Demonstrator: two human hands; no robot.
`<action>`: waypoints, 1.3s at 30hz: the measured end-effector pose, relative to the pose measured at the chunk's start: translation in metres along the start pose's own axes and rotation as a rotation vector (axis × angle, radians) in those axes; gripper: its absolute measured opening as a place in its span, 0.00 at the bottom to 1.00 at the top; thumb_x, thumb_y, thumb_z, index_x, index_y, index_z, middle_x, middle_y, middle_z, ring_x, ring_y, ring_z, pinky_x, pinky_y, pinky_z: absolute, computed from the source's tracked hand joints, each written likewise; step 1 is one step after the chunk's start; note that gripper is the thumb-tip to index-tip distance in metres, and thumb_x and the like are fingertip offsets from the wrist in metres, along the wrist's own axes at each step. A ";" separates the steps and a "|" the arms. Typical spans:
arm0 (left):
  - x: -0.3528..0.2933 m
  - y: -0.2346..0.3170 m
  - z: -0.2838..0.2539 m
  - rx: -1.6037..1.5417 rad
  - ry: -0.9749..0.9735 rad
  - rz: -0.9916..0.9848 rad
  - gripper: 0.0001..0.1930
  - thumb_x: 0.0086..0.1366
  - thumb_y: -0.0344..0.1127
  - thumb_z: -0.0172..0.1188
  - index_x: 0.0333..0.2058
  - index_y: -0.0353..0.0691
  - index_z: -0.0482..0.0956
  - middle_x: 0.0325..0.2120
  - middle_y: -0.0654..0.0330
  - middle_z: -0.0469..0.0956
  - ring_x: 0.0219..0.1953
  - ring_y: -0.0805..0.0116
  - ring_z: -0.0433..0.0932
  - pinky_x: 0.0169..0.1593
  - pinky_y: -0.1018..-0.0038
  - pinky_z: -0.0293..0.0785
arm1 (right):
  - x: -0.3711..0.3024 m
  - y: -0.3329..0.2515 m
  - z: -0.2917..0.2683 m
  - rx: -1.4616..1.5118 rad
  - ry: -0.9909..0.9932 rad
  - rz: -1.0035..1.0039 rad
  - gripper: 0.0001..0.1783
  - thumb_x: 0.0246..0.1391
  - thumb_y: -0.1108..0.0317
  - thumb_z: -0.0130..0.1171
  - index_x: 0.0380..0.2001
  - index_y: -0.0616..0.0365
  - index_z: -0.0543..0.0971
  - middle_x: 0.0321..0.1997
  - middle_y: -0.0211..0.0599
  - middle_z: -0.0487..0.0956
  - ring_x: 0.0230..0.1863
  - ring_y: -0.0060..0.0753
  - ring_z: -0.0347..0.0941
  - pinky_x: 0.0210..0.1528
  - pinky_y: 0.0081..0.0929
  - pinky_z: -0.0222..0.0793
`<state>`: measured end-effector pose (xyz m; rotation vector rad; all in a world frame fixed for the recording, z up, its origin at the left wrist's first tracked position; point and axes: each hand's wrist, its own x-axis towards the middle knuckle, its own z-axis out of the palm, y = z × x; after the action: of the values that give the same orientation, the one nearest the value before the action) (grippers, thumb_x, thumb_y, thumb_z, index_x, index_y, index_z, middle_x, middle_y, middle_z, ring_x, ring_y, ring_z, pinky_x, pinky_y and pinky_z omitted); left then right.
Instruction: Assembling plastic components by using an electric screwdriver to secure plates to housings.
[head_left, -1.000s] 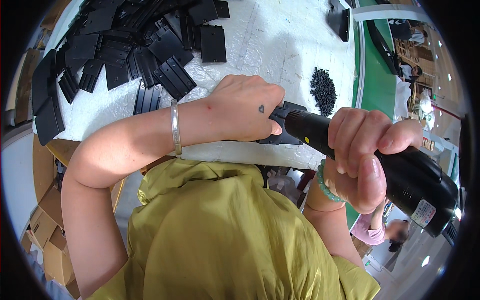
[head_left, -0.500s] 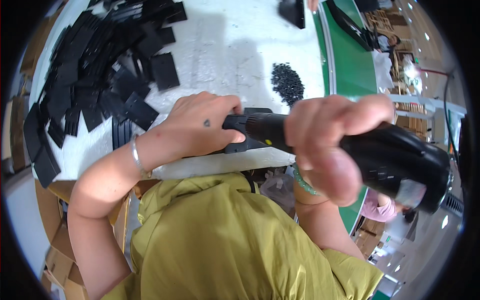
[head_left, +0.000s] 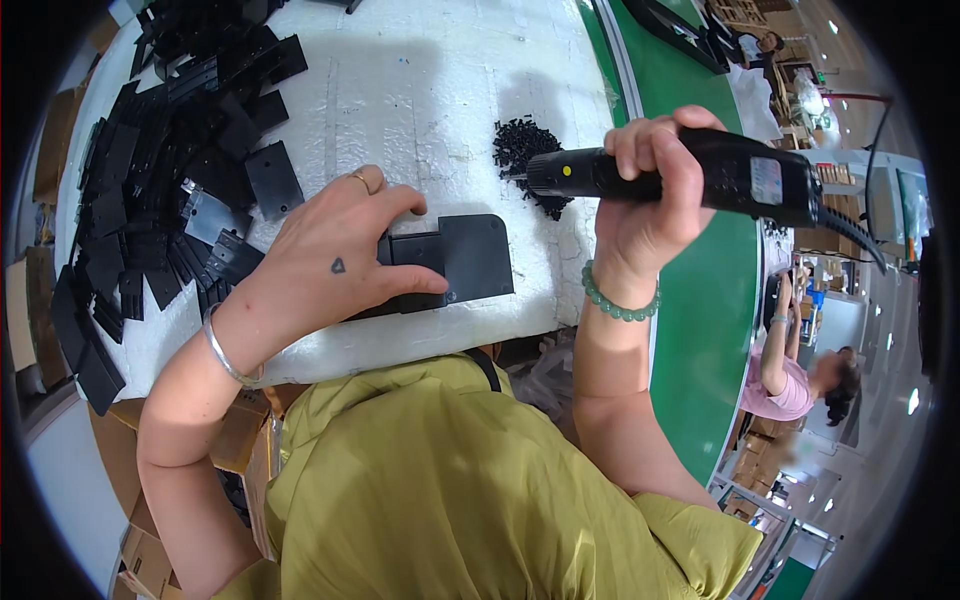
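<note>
My right hand (head_left: pixel 645 215) is closed round a black electric screwdriver (head_left: pixel 740 172), which lies nearly level with its cord running off to the right. The driver's tip points left and reaches the pile of small black screws (head_left: pixel 522 138) on the white work surface. Nearer to me lies a flat black plastic part (head_left: pixel 475 258) with a rounded corner. My left hand (head_left: pixel 325 245) straddles its left end, the thumb resting on it and the index finger bent along its far side. The other left fingers are partly hidden.
A large heap of black plastic plates (head_left: pixel 120 205) covers the left of the white foam-like surface (head_left: pixel 385 110). Beyond its right edge runs a green table (head_left: pixel 690 290). A person in pink (head_left: pixel 780 385) is at the far right; cardboard boxes (head_left: pixel 150 555) stand lower left.
The screwdriver has moved from the black part in front of my left hand, away and over to the screw pile. My left thumb and index finger have spread a little on the part.
</note>
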<state>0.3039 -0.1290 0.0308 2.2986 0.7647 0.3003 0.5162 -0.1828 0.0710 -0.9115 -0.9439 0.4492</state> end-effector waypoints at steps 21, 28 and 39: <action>0.099 0.010 0.036 -0.044 0.413 0.510 0.11 0.42 0.35 0.68 0.25 0.42 0.79 0.23 0.66 0.75 0.35 0.62 0.72 0.38 0.71 0.70 | 0.012 -0.041 -0.025 0.272 -0.085 -0.137 0.17 0.46 0.72 0.47 0.43 0.57 0.66 0.18 0.27 0.62 0.17 0.22 0.58 0.26 0.24 0.58; 0.096 0.022 0.031 -0.152 0.438 0.524 0.13 0.41 0.37 0.69 0.22 0.41 0.74 0.20 0.65 0.72 0.30 0.63 0.70 0.32 0.72 0.68 | 0.014 -0.053 -0.029 0.295 -0.246 -0.134 0.16 0.45 0.70 0.49 0.41 0.56 0.69 0.18 0.21 0.61 0.19 0.14 0.58 0.31 0.20 0.55; 0.067 0.026 0.019 -0.101 0.475 0.529 0.10 0.43 0.37 0.68 0.20 0.41 0.76 0.19 0.66 0.74 0.33 0.66 0.73 0.32 0.71 0.71 | -0.011 -0.074 -0.012 0.203 -0.442 -0.178 0.15 0.44 0.71 0.52 0.38 0.52 0.66 0.18 0.19 0.64 0.18 0.15 0.60 0.28 0.18 0.55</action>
<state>0.3770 -0.1148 0.0343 2.3226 0.3252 1.1263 0.5167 -0.2374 0.1232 -0.5452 -1.3425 0.5946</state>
